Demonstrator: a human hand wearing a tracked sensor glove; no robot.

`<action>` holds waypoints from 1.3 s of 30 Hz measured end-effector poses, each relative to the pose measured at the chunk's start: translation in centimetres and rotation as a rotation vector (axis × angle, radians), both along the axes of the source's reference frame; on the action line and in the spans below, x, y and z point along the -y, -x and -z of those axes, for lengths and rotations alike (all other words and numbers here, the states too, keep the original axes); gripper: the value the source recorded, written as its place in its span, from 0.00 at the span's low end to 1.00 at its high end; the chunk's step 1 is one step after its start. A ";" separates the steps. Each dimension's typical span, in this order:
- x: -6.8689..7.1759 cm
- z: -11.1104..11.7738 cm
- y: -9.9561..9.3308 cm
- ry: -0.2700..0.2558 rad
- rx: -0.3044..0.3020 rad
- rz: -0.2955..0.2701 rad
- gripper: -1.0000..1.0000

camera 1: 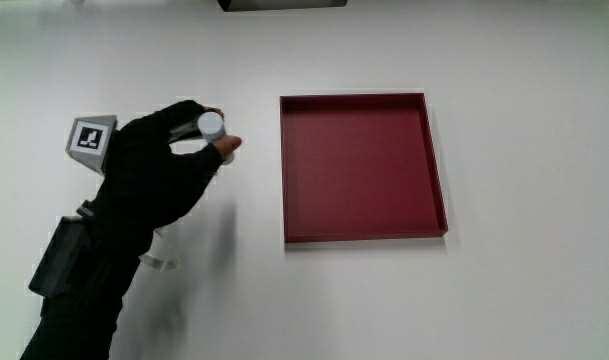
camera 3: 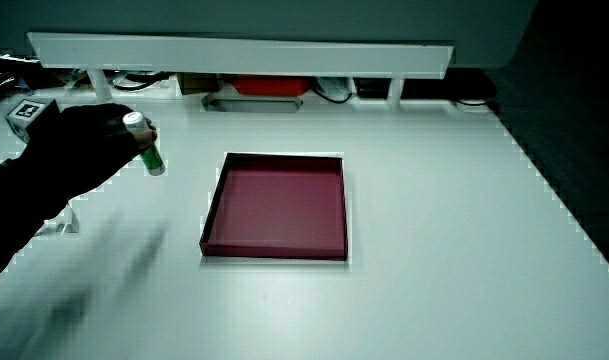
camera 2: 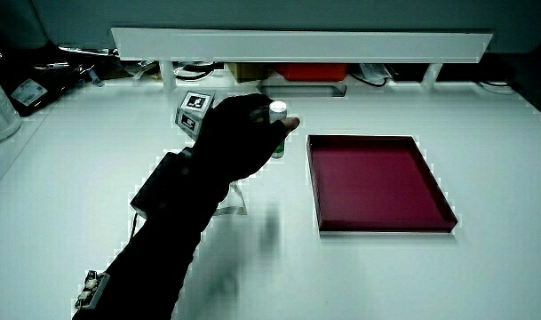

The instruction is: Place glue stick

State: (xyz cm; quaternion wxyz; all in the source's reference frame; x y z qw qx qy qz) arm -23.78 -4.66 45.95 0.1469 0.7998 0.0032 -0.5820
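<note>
The glue stick (camera 1: 212, 124) has a white cap and a green body (camera 3: 151, 157). It stands upright on the white table beside the red tray (camera 1: 364, 235). The gloved hand (camera 1: 179, 150) is over it, with fingertips closed around the cap. In both side views the stick's base (camera 2: 278, 151) is at the table surface, apart from the tray. The patterned cube (camera 1: 90, 138) sits on the back of the hand. The tray (camera 3: 274, 248) holds nothing.
A low white partition (camera 2: 297, 40) runs along the table's edge farthest from the person, with cables and boxes under it. A dark strap unit (camera 1: 62, 255) is on the forearm.
</note>
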 end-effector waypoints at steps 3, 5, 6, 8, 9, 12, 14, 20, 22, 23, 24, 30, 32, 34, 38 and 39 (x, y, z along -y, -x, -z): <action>-0.1 -1.0 1.2 0.015 0.006 0.040 0.50; -0.1 -1.8 1.9 0.030 0.032 0.066 0.50; -0.2 -2.1 2.2 0.032 0.035 0.075 0.50; -0.3 -2.9 2.8 0.051 0.047 0.103 0.50; -0.3 -3.4 3.1 0.051 0.053 0.110 0.50; -0.5 -4.3 3.5 0.061 0.070 0.137 0.50; -0.7 -5.0 3.8 0.070 0.072 0.150 0.50; -1.4 -7.1 4.1 0.094 0.092 0.177 0.50; -1.6 -7.4 4.1 0.096 0.090 0.184 0.50; -1.7 -7.5 4.1 0.109 0.094 0.190 0.50; -1.7 -7.8 4.1 0.105 0.084 0.189 0.50; -2.0 -8.5 4.2 0.129 0.069 0.200 0.50; -1.9 -8.8 4.3 0.125 0.091 0.194 0.50; -1.9 -8.5 4.1 0.130 0.088 0.189 0.50; -2.0 -8.7 4.2 0.125 0.082 0.190 0.48; -2.1 -8.7 4.2 0.128 0.081 0.193 0.47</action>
